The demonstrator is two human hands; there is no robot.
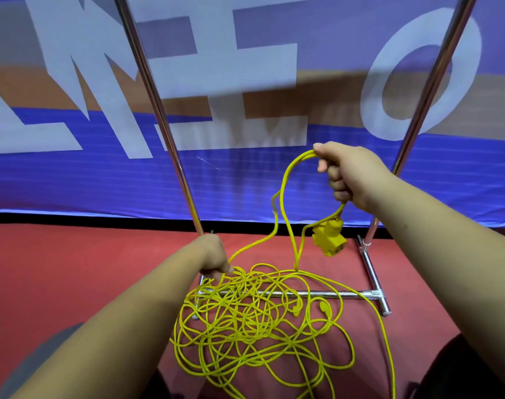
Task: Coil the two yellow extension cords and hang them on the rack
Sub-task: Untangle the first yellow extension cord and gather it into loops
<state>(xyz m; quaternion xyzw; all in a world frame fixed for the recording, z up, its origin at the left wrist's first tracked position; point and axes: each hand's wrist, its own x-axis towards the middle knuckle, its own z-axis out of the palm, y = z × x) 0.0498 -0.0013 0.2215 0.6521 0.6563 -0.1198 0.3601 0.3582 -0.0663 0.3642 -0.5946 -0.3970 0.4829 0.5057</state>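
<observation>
The right hand [352,174] is held raised, its fingers curled tight round a few turns of cord; from the underside of the fist a socket block [330,240] hangs free, and from the top a loop arches out to the left and drops away. Below and to the left of those fingers, the yellow cords [259,321] lie heaped in a loose tangle on the red floor [72,269], spread across the bottom bar of the rack [331,295]. Which strand belongs to which cord cannot be told within the heap. The left hand [213,257] is set low at the heap's far-left edge, strands pinched between thumb and fingertips, so it is far the nearer hand to the slack. The live strand runs steeply, from the raised fist down to the left hand. The next turn is judged to depend on slack being fed up along that line, and snagging in the knotted heap is the likely hindrance.
</observation>
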